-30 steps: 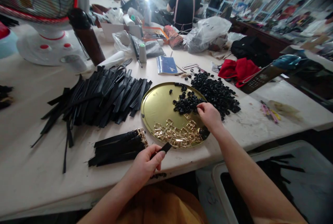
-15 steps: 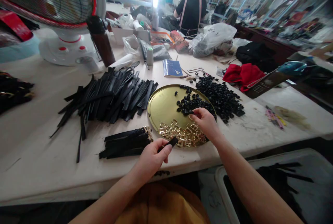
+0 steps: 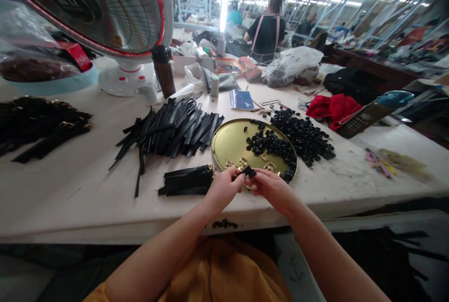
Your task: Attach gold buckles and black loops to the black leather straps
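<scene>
My left hand (image 3: 223,188) is closed on a short black strap (image 3: 248,171), whose end sticks up between my two hands. My right hand (image 3: 274,190) pinches at that end, its fingertips on a small black loop that is mostly hidden there. Both hands hover over the near rim of a round gold tray (image 3: 227,142). Gold buckles (image 3: 270,167) lie in the tray's near part, partly covered by my hands. Small black loops (image 3: 268,143) are heaped along its right side. A bundle of black straps with gold buckles (image 3: 185,181) rests left of my left hand.
Loose black straps (image 3: 182,128) spread left of the tray; more black loops (image 3: 305,136) are piled right of it. Behind stand a fan (image 3: 129,77), a dark bottle (image 3: 163,72) and a blue booklet (image 3: 242,99). Red cloth (image 3: 333,109) lies right. Another person (image 3: 265,35) stands farther back.
My right hand has come from the black loops in the tray to meet my left hand at the strap's end. The view has shifted left, showing more of the fan and another strap pile.
</scene>
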A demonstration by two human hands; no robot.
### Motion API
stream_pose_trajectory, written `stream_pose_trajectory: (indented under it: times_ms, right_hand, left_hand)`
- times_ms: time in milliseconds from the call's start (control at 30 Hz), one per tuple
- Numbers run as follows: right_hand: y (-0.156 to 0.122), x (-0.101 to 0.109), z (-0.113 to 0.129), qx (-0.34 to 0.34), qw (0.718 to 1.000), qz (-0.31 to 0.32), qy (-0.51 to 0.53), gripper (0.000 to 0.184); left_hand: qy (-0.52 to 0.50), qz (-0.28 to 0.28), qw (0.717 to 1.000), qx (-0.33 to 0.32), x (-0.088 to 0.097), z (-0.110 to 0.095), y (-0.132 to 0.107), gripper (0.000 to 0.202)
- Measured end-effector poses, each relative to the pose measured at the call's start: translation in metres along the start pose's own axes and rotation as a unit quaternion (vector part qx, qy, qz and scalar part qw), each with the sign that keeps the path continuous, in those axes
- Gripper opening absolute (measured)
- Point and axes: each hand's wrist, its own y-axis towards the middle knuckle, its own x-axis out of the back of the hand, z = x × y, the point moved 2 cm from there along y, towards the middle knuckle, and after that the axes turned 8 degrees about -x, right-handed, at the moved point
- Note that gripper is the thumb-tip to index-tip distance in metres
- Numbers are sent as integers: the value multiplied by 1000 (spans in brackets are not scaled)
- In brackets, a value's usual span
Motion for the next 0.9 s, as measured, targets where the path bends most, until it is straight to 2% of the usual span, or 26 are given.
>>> stream_pose_trajectory:
  times_ms: [133, 233, 367, 533, 667, 800, 900]
  right_hand:
    - [-10, -3, -3, -26, 999, 4, 24, 19]
    - [-16, -3, -5, -30, 999, 15, 31, 21]
    - [-20, -1, -8, 34, 999, -4, 5, 25]
    - [-17, 1, -15, 62, 997, -41, -7, 34]
    - [-14, 3, -19, 102, 990, -82, -54, 33]
    - [-6, 7, -23, 95, 989, -94, -69, 34]
    - [1, 11, -26, 86, 992, -86, -41, 30]
  left_hand:
    - [84, 4, 996, -29, 1, -6, -13, 27]
    - [109, 10, 993, -34, 1, -11, -18, 26]
    - [96, 19, 994, -41, -1, -14, -21, 25]
    - [53, -3, 998, -36, -3, -14, -24, 28]
    - [68, 4, 997, -30, -4, -9, -22, 27]
    - [57, 14, 998, -6, -6, 1, -16, 28]
    - [34, 24, 999, 7, -8, 6, -13, 28]
